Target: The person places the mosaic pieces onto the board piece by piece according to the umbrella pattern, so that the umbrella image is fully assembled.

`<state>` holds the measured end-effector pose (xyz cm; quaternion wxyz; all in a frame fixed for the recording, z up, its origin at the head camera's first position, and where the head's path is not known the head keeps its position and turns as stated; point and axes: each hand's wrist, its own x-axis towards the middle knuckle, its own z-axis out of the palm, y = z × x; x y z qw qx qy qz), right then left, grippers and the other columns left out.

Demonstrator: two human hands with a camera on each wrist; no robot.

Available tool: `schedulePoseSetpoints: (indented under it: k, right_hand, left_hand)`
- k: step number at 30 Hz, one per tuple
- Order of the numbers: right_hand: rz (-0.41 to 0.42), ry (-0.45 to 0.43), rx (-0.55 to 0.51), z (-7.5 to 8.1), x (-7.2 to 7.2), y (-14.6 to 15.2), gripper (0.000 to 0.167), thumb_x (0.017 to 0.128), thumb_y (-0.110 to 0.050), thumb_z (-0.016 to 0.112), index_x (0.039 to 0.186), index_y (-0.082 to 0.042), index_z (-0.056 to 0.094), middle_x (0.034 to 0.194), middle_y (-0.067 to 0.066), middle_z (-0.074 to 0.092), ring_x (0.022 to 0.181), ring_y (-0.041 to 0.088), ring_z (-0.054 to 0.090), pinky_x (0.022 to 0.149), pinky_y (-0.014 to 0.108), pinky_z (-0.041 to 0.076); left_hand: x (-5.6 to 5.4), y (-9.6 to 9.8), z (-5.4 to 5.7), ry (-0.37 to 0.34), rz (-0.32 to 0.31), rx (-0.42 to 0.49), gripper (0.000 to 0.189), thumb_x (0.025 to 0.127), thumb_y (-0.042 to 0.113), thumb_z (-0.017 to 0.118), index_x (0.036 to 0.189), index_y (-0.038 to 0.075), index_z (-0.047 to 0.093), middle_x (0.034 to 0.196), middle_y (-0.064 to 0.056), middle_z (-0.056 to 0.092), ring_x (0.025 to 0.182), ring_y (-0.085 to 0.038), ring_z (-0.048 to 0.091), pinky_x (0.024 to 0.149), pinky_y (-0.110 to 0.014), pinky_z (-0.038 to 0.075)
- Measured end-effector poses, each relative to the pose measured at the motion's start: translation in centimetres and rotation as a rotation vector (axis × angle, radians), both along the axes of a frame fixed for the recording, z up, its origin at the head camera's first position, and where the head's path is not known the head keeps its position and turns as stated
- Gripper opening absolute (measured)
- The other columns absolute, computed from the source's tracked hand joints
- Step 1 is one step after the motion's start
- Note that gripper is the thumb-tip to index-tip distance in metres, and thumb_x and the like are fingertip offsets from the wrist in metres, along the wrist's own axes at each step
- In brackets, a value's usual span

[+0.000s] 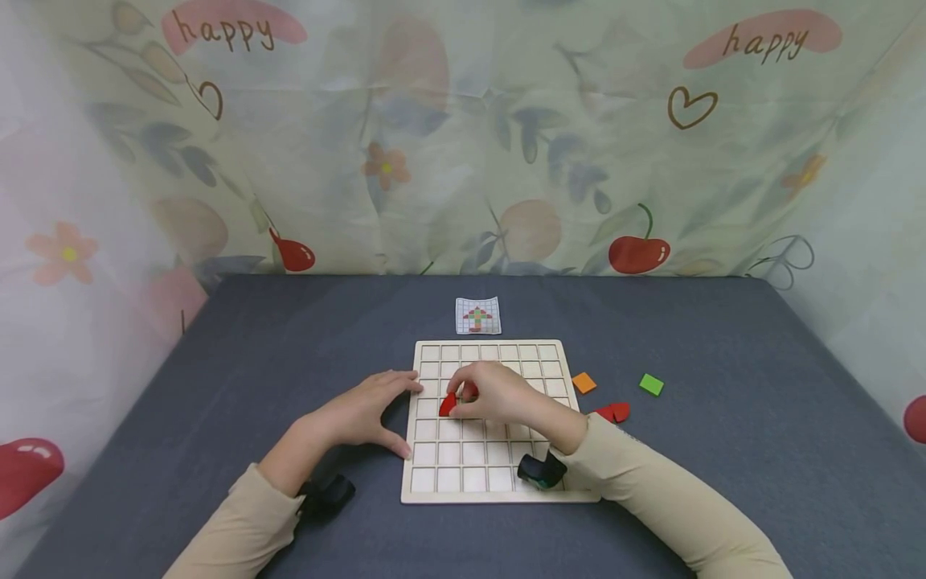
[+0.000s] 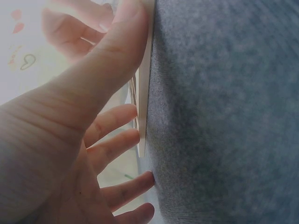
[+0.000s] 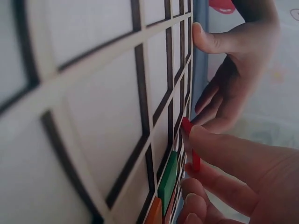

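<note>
My right hand pinches a flat red piece with one curved side between thumb and fingers. It holds this piece over the left part of a pale wooden grid board. The right wrist view shows the red piece tilted on edge close to the grid. Below it, a green tile and an orange tile sit in grid cells; the right hand hides them in the head view. My left hand is spread along the board's left edge, thumb and fingertips touching the rim.
A small card with a coloured grid pattern lies behind the board. To the right are a loose orange tile, a green tile and red pieces partly behind the right sleeve. A dark cloth covers the table; a printed curtain hangs behind.
</note>
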<state>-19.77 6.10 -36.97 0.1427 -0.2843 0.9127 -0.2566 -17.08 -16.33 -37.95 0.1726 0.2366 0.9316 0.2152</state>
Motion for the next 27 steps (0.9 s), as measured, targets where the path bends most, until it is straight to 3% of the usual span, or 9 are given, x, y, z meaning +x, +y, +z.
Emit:
schedulePoseSetpoints:
  k: [19, 27]
  right_hand:
    - [-0.03, 0.023, 0.048, -0.1, 0.3, -0.2, 0.02, 0.075, -0.022, 0.077, 0.092, -0.014, 0.07, 0.066, -0.004, 0.051, 0.062, 0.01, 0.044, 0.057, 0.021, 0.032]
    - [-0.032, 0.014, 0.009, 0.9, 0.1, 0.9, 0.024, 0.078, -0.022, 0.075, 0.099, -0.013, 0.069, 0.073, -0.003, 0.058, 0.065, 0.01, 0.048, 0.06, 0.022, 0.038]
  left_hand:
    - [0.0, -0.1, -0.1, 0.016, -0.014, 0.006, 0.087, 0.065, 0.046, 0.081, 0.135, 0.008, 0.045, 0.149, -0.013, 0.035, 0.139, -0.033, 0.029, 0.111, -0.053, 0.027]
    - [0.0, 0.0, -0.1, 0.008, -0.008, -0.004, 0.088, 0.065, 0.046, 0.081, 0.136, 0.009, 0.044, 0.149, -0.012, 0.035, 0.139, -0.033, 0.029, 0.112, -0.053, 0.027]
